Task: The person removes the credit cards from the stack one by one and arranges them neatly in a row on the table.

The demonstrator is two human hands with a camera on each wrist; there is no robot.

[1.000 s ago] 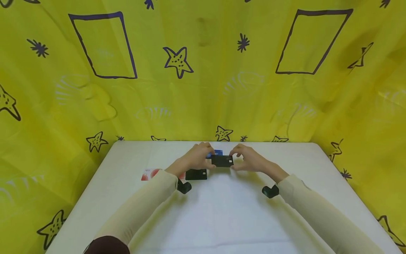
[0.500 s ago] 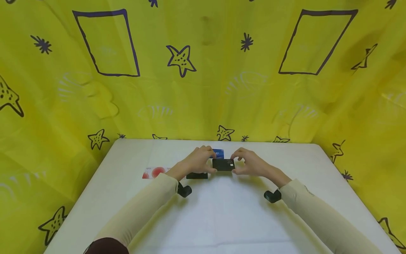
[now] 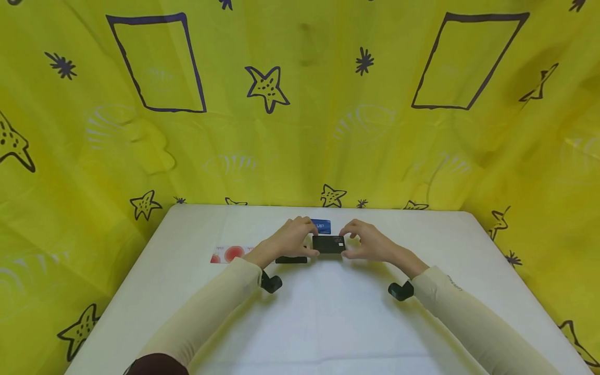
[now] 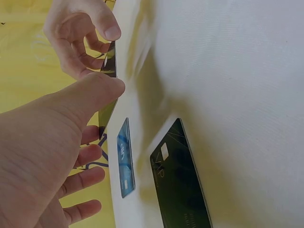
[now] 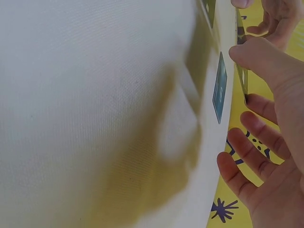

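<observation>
1. Black card [image 3: 328, 244] with a pale chip: two hands hold it raised above the table [image 3: 300, 323], toward the far edge and roughly midway between the left and right edges.

2. Left hand [image 3: 293, 238]: thumb and forefinger pinch the left end of this card by its corners; the other fingers are loose and spread. If one hand releases sooner than the other, I think the card would swing and fall on one corner.

3. Right hand [image 3: 371, 241]: its thumb and forefinger pinch the right end in the same manner, other fingers spread. The contact is small, so a smooth card could slip; too much squeezing could bow it and make it jump out.

4. Blue card [image 3: 321, 226] lies flat, between the held card and the far edge of the table in the head view. A badly aimed lowering could cover it or push it.

5. Second black card [image 4: 180, 175] lies flat below the left hand, nearer to the left edge than the held card. A low wrist could drag it.

6. Red-and-white strip [image 3: 234, 253] lies farther toward the left edge. The left wrist hides its right end, so I cannot tell if it is one card or several. The left sleeve [image 3: 211, 312] could brush it askew.
</observation>
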